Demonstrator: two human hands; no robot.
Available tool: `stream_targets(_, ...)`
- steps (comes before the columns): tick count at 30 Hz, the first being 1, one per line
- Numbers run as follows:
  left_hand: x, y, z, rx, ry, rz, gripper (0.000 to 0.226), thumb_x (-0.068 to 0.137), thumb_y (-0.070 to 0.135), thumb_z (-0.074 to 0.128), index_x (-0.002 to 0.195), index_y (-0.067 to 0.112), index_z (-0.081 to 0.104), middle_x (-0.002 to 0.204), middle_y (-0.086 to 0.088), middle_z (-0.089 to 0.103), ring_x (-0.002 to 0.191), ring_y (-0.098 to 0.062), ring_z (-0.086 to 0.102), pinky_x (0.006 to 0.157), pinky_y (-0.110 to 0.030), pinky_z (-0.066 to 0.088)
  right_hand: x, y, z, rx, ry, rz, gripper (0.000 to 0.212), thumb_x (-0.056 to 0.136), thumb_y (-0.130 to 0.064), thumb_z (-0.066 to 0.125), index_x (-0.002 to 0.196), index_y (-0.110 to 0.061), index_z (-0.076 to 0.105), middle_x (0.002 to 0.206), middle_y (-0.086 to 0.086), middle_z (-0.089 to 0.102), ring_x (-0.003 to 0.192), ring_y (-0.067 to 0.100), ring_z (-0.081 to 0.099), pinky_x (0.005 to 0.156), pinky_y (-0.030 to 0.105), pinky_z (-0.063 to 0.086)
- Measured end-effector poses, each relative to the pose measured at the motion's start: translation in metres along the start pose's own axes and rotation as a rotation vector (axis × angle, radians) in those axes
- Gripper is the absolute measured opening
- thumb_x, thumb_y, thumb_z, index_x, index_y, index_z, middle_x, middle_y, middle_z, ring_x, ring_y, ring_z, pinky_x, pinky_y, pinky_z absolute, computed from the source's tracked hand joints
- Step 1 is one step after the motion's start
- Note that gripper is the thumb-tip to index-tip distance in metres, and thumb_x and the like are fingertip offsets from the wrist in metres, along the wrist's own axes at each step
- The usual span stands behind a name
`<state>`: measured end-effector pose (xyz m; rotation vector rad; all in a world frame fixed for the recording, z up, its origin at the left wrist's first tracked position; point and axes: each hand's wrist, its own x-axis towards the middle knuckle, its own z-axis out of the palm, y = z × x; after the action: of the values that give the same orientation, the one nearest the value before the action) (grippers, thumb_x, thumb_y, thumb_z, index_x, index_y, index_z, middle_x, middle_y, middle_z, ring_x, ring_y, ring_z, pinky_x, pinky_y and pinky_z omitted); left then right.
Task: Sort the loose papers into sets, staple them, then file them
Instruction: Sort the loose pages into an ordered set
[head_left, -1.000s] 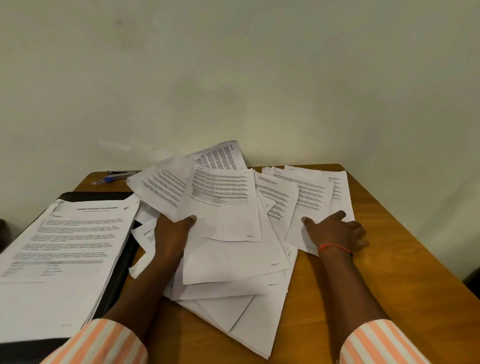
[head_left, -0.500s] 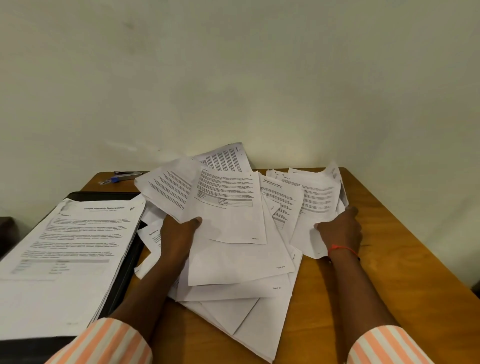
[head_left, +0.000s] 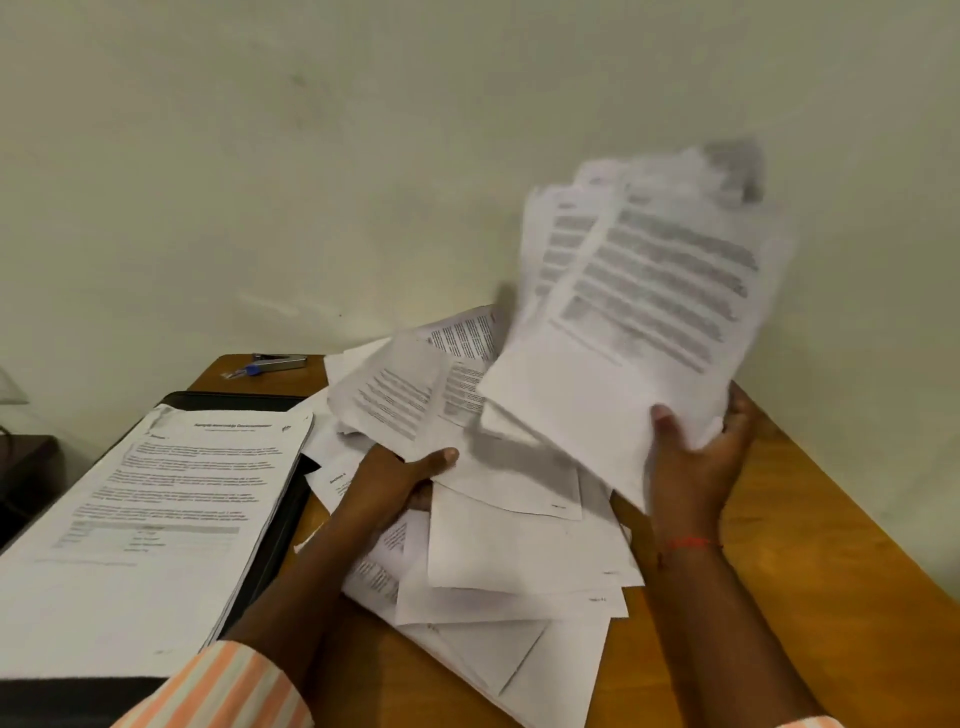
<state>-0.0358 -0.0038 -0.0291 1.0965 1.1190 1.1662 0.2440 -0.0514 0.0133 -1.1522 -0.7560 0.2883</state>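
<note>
Print blurs unreadable — right grip (head_left: 696, 460) clasps tilted sheets (head_left: 639, 291), left grip (head_left: 392, 480) pinches loose papers (head_left: 519, 561).

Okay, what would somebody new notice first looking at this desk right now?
A blurred sheaf of papers is held up at the right by the right hand. Below it a scattered pile covers the middle of the desk, the left hand gripping its edge. At the left, a neat stack lies on a black tray.

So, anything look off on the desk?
The loose papers lie fanned at crooked angles across the table. The right hand grips a raised bunch, sheets misaligned and blurred. The stack at left is tidy.
</note>
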Motion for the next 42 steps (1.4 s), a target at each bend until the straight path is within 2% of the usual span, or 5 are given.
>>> stream_targets(6,-0.009,0.026,-0.015,0.455,0.818,0.405,0.062,0.092,0.049,0.069,0.134,0.013,0.042,0.131,-0.006,0.044,0.112,-0.019,0.050,0.088,-0.036,0.050,-0.018,0.028,0.015,-0.018,-0.409,0.282,0.046,0.089,-0.001,0.071,0.124,-0.026,0.054,0.120,-0.008,0.069,0.112,0.010,0.065,0.101,0.040,0.053)
stream_targets(16,0.010,0.005,-0.008,-0.055,0.243,0.107,0.035,0.096,0.025,0.069,0.130,0.028,0.060,0.122,0.007,0.072,0.115,-0.020,0.068,0.103,-0.051,0.052,-0.024,0.026,0.013,0.232,-0.702,0.429,0.045,0.097,0.001,0.056,0.139,-0.016,0.054,0.131,0.003,0.068,0.121,0.020,0.065,0.098,0.037,0.055)
stream_targets(28,-0.001,0.002,-0.009,-0.104,0.194,0.182,0.050,0.085,0.018,0.082,0.131,0.025,0.063,0.124,0.005,0.073,0.113,-0.020,0.070,0.099,-0.050,0.055,-0.020,0.034,0.009,-0.126,-0.675,0.198,0.042,0.089,-0.023,0.075,0.129,-0.028,0.064,0.122,-0.011,0.071,0.114,0.011,0.066,0.094,0.037,0.054)
stream_targets(36,0.000,0.006,-0.008,-0.119,0.219,0.137,0.032,0.094,0.039,0.070,0.125,0.030,0.067,0.117,0.006,0.075,0.107,-0.019,0.073,0.097,-0.052,0.056,-0.015,0.035,0.008,-0.034,-0.507,0.302,0.031,0.098,-0.007,0.062,0.127,-0.018,0.067,0.118,-0.006,0.072,0.110,0.014,0.068,0.099,0.038,0.052)
stream_targets(42,0.004,0.000,-0.012,-0.160,0.195,0.122,0.032,0.097,0.021,0.069,0.128,0.021,0.067,0.120,0.000,0.074,0.111,-0.025,0.071,0.101,-0.057,0.053,-0.011,0.035,0.007,0.041,-0.440,0.385,0.030,0.095,-0.002,0.063,0.119,-0.021,0.068,0.115,-0.004,0.074,0.104,0.018,0.071,0.095,0.041,0.054)
